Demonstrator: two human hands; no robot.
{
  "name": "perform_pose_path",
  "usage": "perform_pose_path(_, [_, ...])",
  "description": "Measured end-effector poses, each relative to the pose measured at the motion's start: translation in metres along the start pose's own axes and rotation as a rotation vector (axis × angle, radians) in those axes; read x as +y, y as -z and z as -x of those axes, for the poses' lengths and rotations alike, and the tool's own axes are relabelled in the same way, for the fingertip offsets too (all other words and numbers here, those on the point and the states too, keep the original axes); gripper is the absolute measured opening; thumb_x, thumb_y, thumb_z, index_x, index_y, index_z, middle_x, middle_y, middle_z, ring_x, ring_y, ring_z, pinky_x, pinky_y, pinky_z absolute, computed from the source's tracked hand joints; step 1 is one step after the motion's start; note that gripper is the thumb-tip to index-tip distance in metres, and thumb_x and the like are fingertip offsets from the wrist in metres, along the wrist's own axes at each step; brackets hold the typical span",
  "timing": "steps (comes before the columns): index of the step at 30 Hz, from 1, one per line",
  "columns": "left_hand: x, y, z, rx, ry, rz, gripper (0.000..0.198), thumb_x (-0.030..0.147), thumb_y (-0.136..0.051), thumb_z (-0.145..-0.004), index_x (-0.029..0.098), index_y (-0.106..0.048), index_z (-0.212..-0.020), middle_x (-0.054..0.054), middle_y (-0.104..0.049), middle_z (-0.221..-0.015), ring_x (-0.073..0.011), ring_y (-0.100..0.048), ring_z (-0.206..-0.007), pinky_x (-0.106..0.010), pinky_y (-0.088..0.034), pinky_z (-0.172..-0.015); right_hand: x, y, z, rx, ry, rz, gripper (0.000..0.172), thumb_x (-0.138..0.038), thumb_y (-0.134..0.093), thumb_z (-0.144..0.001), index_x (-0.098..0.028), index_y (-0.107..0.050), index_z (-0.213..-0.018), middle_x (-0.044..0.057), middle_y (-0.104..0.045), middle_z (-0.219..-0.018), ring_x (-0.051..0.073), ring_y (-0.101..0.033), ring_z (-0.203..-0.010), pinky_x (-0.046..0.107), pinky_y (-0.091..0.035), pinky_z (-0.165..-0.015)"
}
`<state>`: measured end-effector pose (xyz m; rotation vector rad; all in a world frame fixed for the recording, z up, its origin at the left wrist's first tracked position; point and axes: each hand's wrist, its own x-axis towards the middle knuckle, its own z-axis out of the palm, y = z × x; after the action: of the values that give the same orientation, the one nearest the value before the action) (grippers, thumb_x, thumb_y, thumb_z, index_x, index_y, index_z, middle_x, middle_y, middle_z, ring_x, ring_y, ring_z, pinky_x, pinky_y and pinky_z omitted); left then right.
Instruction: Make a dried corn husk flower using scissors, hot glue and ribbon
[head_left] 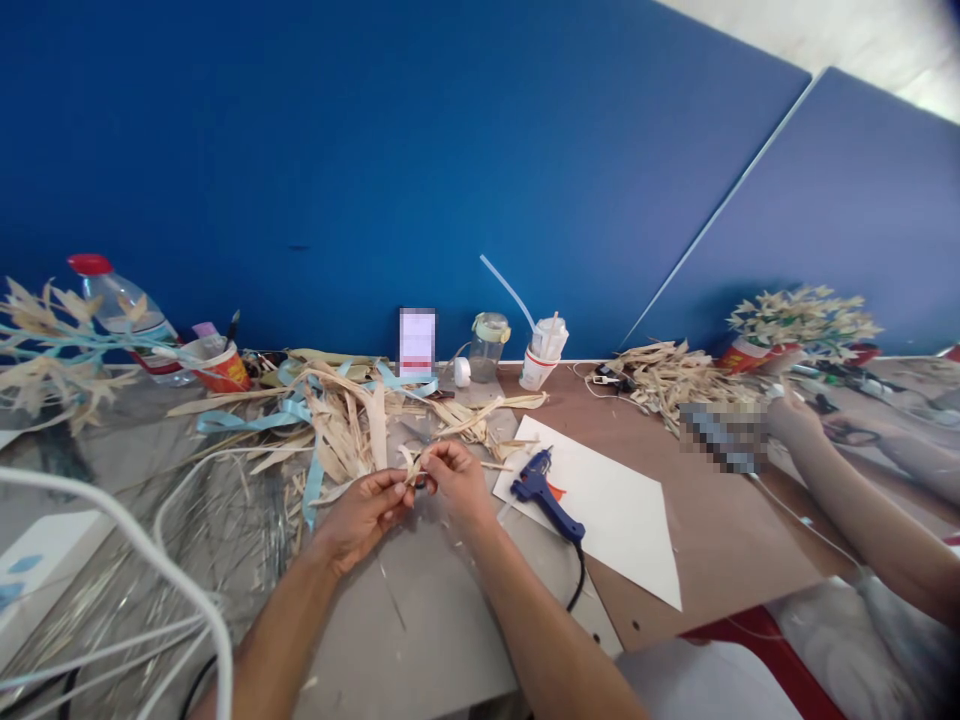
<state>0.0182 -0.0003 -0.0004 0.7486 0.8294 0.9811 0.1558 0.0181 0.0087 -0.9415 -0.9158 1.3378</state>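
I'm watching the left hand (371, 510) and the right hand (459, 482) pinching a small husk (411, 463) between them, just above the bench (420, 630). More husks (341, 430) are lying beyond, while the glue gun (536, 482) is resting on white paper (637, 530) to the right.

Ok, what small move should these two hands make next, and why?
Probably let the left hand alone hold the pale dried piece, freeing the right hand to reach for the blue glue gun. Both hands' fingertips are gathered at that small piece, while the glue gun lies unheld on the white sheet, nearer the right hand.
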Motion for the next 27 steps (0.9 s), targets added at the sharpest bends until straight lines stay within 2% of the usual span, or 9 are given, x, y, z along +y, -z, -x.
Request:
perform_pose_path(12, [0.0034,-0.0014,0.0012,-0.024,0.022,0.052,0.029,0.027,-0.086,-0.058,0.010,-0.069,-0.073,-0.002,-0.060,-0.059,-0.0041,-0.039,-0.048,-0.016,-0.032,-0.048,0.0011,-0.0024,0.0029,-0.005,0.037,0.031,0.012,-0.027,-0.063,-0.065,-0.018,-0.055,-0.065,-0.005,-0.057,-0.047,0.006,-0.041,-0.037,0.019,-0.030,-0.040])
perform_pose_path(20, [0.0056,0.0015,0.0035,-0.022,0.121,0.105,0.037,0.026,-0.090,-0.052,0.011,-0.068,-0.078,-0.001,-0.061,-0.058,-0.0064,-0.051,-0.051,-0.016,-0.041,-0.052,0.0034,-0.0028,0.0013,0.018,0.014,-0.005,0.013,-0.027,-0.065,-0.062,-0.018,-0.056,-0.064,-0.007,-0.053,-0.045,0.006,-0.043,-0.037,0.018,-0.030,-0.038])
perform_pose_path(27, [0.0026,0.0034,0.0027,-0.083,0.118,0.147,0.030,0.024,-0.087,-0.057,0.013,-0.065,-0.074,0.001,-0.060,-0.056,-0.0033,-0.045,-0.044,-0.014,-0.035,-0.045,0.0033,-0.0034,0.0042,0.009,0.031,0.011,0.012,-0.026,-0.064,-0.065,-0.018,-0.056,-0.065,-0.006,-0.055,-0.045,0.006,-0.042,-0.037,0.018,-0.032,-0.039])
